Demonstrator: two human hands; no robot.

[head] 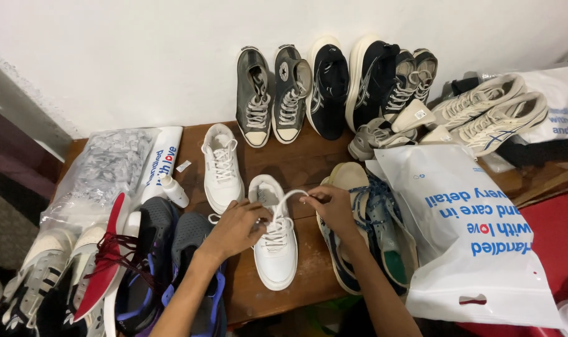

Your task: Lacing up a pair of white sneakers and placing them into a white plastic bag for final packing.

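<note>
A white sneaker (276, 253) lies toe toward me on the wooden floor (302, 162). My left hand (237, 226) rests on its lacing at the tongue, fingers pinching a lace. My right hand (327, 205) pinches the white shoelace (290, 198) and holds it up in an arc above the shoe's opening. Its matching white sneaker (222, 167) sits just beyond, to the left.
Grey high-tops (272, 93), black sneakers (352, 81) and cream runners (490, 115) line the white wall. A white plastic bag (477, 249) lies right beside blue-laced shoes (365, 231). Dark, red and white shoes (128, 268), a small white bottle (174, 191) and a clear packet bag (106, 168) lie left.
</note>
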